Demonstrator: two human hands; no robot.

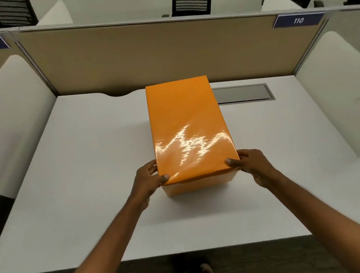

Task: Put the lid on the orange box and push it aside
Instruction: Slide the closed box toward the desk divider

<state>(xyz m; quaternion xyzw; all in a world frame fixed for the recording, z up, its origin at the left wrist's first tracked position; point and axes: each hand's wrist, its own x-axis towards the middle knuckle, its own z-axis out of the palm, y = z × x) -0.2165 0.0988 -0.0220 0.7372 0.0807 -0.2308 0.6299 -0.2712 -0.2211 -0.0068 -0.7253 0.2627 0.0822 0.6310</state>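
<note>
A glossy orange lid (pixel 186 121) covers the orange box (pixel 200 183), which stands lengthwise in the middle of the white desk (pixel 84 185). Only the box's near end wall shows below the lid. My left hand (pixel 148 179) grips the lid's near left corner, thumb on top and fingers down the side. At the near right corner my right hand (pixel 250 165) holds the lid the same way. The lid's near edge sits slightly raised over the box wall.
A grey cable hatch (pixel 243 94) is set into the desk right of the box. A beige partition (pixel 152 55) closes the far edge, and white curved dividers (pixel 8 127) (pixel 341 96) stand on both sides. Signs 109 and 110 hang above.
</note>
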